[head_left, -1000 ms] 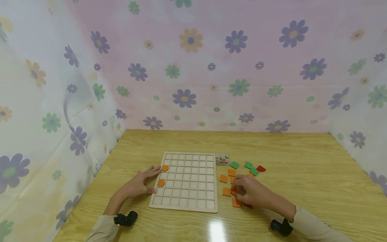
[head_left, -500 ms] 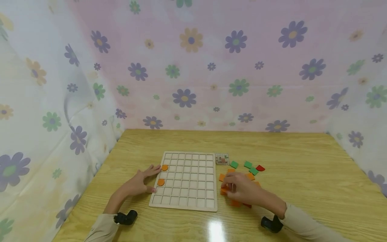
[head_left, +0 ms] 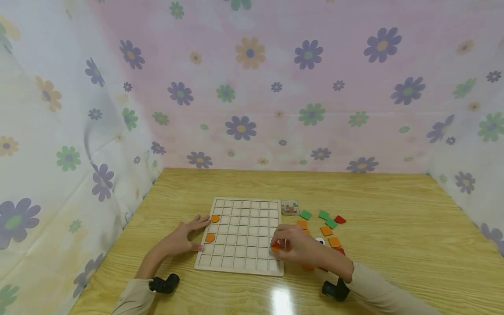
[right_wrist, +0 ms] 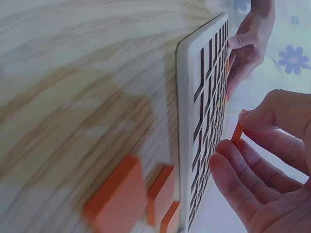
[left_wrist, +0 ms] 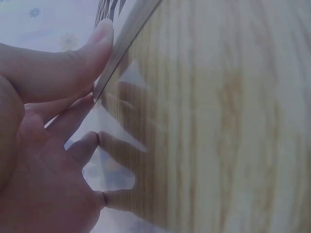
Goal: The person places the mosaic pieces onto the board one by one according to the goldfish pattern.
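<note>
A pale wooden grid board (head_left: 240,272) lies on the table. Two orange, mostly round pieces (head_left: 210,237) sit in its left column. My left hand (head_left: 179,240) rests against the board's left edge, fingers spread; in the left wrist view its thumb (left_wrist: 99,41) touches the rim. Over the right side of the board, my right hand (head_left: 297,247) pinches an orange tile (right_wrist: 237,133) between thumb and fingers. The right wrist view shows that tile edge-on, apart from the grid, so its full outline is hidden.
Right of the board lie loose orange tiles (head_left: 334,242), green tiles (head_left: 323,215), a red rounded piece (head_left: 340,219) and a white round piece with a black spot (head_left: 320,241). A small printed pattern card (head_left: 290,207) touches the board's upper right corner. Flowered cloth surrounds the table.
My right hand has moved left from the loose tiles to the board's right side, carrying an orange tile. The left hand has stayed in place.
</note>
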The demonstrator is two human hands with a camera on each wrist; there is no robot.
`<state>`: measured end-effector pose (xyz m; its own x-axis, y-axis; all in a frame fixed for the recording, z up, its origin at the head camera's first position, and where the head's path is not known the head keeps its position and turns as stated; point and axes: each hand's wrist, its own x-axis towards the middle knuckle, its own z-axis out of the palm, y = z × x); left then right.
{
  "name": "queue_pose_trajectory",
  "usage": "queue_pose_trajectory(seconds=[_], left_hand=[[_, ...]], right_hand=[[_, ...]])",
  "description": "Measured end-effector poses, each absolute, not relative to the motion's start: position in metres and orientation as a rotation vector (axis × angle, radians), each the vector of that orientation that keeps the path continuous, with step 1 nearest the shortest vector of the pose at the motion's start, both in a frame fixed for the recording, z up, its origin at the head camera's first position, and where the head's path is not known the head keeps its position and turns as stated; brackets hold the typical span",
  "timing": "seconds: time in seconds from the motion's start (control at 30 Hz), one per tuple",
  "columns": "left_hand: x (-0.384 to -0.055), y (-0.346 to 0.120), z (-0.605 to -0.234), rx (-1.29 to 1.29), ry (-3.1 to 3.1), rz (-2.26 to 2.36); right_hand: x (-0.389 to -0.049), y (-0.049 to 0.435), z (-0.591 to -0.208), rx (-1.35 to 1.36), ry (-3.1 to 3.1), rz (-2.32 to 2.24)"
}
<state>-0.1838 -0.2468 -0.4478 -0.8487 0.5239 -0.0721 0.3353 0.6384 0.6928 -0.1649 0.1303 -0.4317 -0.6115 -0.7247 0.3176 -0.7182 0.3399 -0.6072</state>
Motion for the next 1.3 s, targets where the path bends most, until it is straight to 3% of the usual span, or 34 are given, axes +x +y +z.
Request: queue_pose_trajectory(seconds=[1.3], left_hand=[[-0.182,-0.245,-0.446,0.65,2.629,1.0]], right_hand=[[-0.181,0.026,-0.427,-1.431,2.452,-0.916]])
